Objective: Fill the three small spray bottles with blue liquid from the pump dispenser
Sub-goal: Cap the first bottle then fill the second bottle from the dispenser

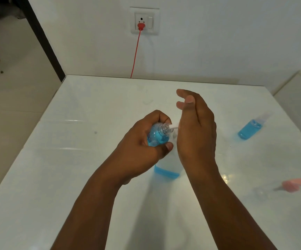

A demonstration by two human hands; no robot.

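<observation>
Forearms reach up from six o'clock over a glossy white table (56, 177). At centre stands the pump dispenser (166, 171), a clear bottle with a shallow band of blue liquid at its base, its upper part hidden behind both hands. The left hand (142, 141) curls its fingers and thumb round a small spray bottle (157, 135), blue-filled and uncapped, its open neck meeting the white pump nozzle (174, 126). The right hand (195, 129) lies flat over the pump head, fingers straight and loosely spread; its contact is hidden. At four o'clock lies a blurred pink cap (297, 184). At two o'clock a second spray bottle (248, 129), blue-filled, lies well apart. At twelve o'clock, a red plug (141, 26) sits in a wall socket (144, 20).
</observation>
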